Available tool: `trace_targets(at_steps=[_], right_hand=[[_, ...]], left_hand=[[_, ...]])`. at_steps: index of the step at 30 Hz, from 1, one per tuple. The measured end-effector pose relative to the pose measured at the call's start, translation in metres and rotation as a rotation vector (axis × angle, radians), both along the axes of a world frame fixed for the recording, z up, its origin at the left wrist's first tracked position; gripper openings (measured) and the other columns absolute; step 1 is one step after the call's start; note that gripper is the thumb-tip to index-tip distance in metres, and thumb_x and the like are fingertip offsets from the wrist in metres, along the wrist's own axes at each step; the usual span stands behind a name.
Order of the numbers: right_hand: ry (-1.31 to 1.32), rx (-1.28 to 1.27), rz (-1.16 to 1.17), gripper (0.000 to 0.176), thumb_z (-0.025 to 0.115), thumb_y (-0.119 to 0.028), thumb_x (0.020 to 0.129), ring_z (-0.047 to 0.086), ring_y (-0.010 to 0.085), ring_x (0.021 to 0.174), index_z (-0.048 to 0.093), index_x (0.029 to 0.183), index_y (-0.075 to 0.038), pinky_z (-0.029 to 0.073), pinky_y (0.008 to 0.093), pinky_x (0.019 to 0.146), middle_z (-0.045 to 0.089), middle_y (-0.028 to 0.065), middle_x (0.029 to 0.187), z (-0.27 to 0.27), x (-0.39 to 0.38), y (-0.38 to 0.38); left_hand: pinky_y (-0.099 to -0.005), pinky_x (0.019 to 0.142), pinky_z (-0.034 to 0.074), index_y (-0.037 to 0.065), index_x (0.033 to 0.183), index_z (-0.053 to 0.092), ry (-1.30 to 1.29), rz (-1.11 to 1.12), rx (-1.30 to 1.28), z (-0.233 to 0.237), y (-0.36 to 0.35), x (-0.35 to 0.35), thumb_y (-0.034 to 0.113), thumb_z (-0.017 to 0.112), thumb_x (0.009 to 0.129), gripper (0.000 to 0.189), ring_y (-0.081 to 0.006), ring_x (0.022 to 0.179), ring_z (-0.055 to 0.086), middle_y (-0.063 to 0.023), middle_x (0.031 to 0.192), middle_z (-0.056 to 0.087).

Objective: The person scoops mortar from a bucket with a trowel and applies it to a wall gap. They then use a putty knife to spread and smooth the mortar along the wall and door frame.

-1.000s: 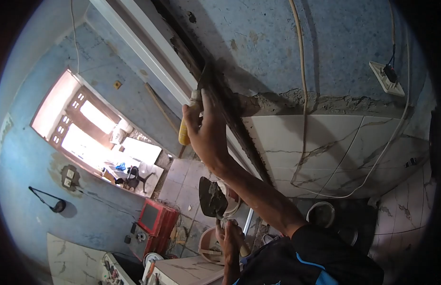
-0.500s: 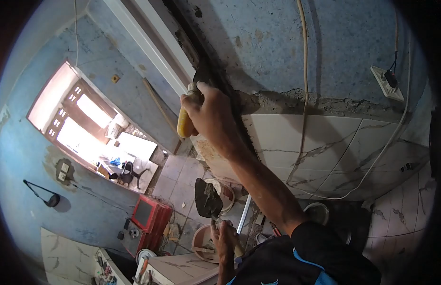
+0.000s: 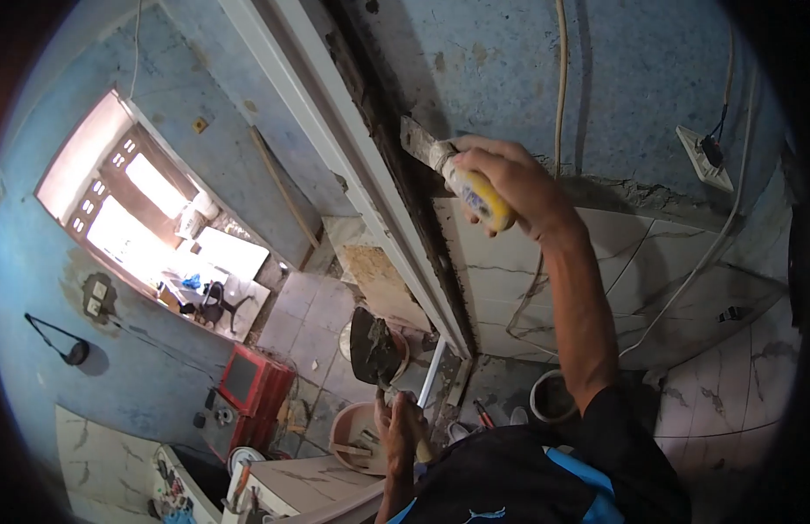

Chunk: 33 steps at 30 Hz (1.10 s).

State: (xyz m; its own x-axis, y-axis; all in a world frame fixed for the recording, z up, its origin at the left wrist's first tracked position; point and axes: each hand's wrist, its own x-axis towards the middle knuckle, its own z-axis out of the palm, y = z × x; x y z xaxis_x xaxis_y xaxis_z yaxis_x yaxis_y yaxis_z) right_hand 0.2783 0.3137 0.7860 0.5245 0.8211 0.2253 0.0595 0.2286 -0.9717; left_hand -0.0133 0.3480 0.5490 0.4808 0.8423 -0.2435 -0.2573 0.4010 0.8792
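Your right hand closes round yellow-handled scraper, blade angled near white frame; left hand grips trowel (seemingly flat enough to carry mortar).

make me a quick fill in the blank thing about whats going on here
The right hand grips a scraper whose handle is mostly ____. The left hand holds a ____ with dark mortar on its blade. Above the marbled tiles, the nearby wall is painted ____.

Missing words: yellow; trowel; blue.
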Motion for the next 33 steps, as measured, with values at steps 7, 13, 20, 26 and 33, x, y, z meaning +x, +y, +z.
trace_targets(at_steps=[7, 13, 20, 26, 33], right_hand=[[-0.037, -0.159, 0.132, 0.034, 0.055, -0.022, 0.084, 0.061, 0.0185, 0.052, 0.055, 0.094, 0.011, 0.048, 0.0264, 0.034, 0.061, 0.0176, 0.073, 0.032, 0.032, 0.016], [-0.078, -0.169, 0.095, 0.040, 0.062, -0.026, 0.082, 0.058, 0.0145, 0.048, 0.053, 0.095, 0.011, 0.046, 0.0214, 0.031, 0.059, 0.0167, 0.072, 0.062, 0.042, 0.031], [-0.135, -0.132, 0.131, 0.034, 0.063, -0.026, 0.082, 0.058, 0.0134, 0.050, 0.057, 0.091, 0.006, 0.047, 0.0203, 0.035, 0.059, 0.0130, 0.069, 0.070, 0.035, 0.025], [-0.148, -0.072, 0.034, 0.048, 0.066, -0.031, 0.077, 0.057, 0.0129, 0.047, 0.055, 0.103, 0.009, 0.045, 0.0197, 0.030, 0.059, 0.0165, 0.075, 0.067, 0.031, 0.012], [-0.215, -0.090, 0.015, 0.045, 0.065, -0.032, 0.079, 0.056, 0.0116, 0.046, 0.057, 0.098, 0.007, 0.044, 0.0198, 0.031, 0.059, 0.0142, 0.072, 0.068, 0.045, 0.027]], left_hand=[[-0.0267, 0.040, 0.042, 0.007, 0.127, 0.031, -0.015, -0.009, 0.016, -0.012, 0.001, -0.003, 0.022, 0.056, 0.089, 0.048, -0.0143, 0.051, 0.051, -0.0072, 0.078, 0.053], [-0.0282, 0.042, 0.043, 0.003, 0.131, 0.025, -0.050, -0.007, -0.005, -0.015, 0.001, -0.005, 0.021, 0.056, 0.090, 0.055, -0.0148, 0.052, 0.051, -0.0075, 0.077, 0.053], [-0.0279, 0.043, 0.044, 0.003, 0.136, 0.020, -0.071, 0.011, -0.011, -0.026, 0.006, -0.009, 0.020, 0.056, 0.090, 0.061, -0.0146, 0.052, 0.051, -0.0076, 0.076, 0.054], [-0.0277, 0.043, 0.044, 0.002, 0.129, 0.026, -0.035, 0.010, 0.015, -0.019, 0.009, -0.011, 0.018, 0.055, 0.091, 0.051, -0.0144, 0.052, 0.052, -0.0065, 0.074, 0.054], [-0.0278, 0.042, 0.044, 0.004, 0.126, 0.029, -0.048, -0.018, 0.005, -0.016, 0.013, -0.015, 0.018, 0.056, 0.090, 0.048, -0.0144, 0.052, 0.052, -0.0062, 0.075, 0.054]])
